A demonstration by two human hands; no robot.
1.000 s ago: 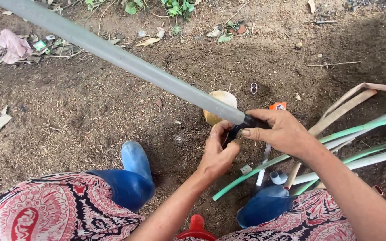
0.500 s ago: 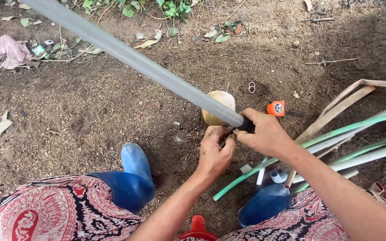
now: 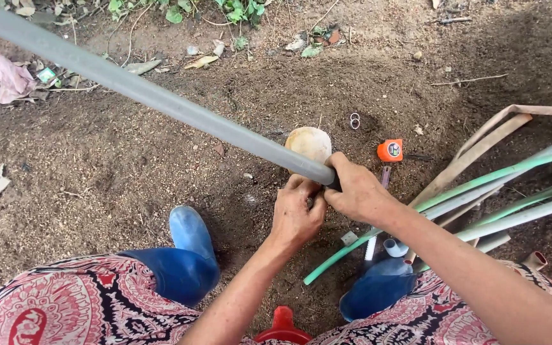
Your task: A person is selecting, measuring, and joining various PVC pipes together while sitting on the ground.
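Both hands meet at the near end of the long grey pipe (image 3: pixel 161 96) above bare soil: the right hand (image 3: pixel 356 191) is wrapped around it, and the left hand (image 3: pixel 296 214) pinches just beneath. Keeping the pipe steady would help the fingertip work.

grey pipe (image 3: pixel 148 92): far end cut off at top-left edge, near end hidden under right hand (image 3: pixel 356 191) | red object (image 3: pixel 282 326): cropped by bottom edge | two small rings (image 3: pixel 354 121): too small to identify
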